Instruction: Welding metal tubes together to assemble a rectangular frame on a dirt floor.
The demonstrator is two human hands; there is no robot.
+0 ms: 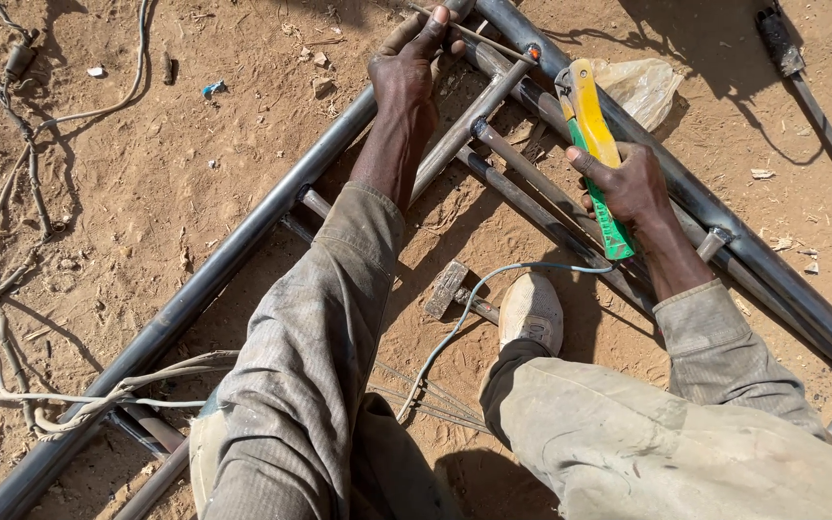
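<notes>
My left hand (408, 69) reaches forward and pinches a thin metal rod (493, 43) near the top corner of a frame of grey steel tubes (243, 246) lying on sandy ground. My right hand (631, 183) grips a welding electrode holder (591, 125) with a yellow and green handle, its jaw pointing up toward the tube joint (530, 55). A pale cable (474, 299) runs from the holder down past my shoe (532, 310).
A hammer (450, 289) lies on the sand between the tubes, next to my shoe. Loose cables and ropes (12, 193) trail on the left. A crumpled plastic bag (642, 87) sits behind the frame. Another metal bar (820, 106) lies at top right.
</notes>
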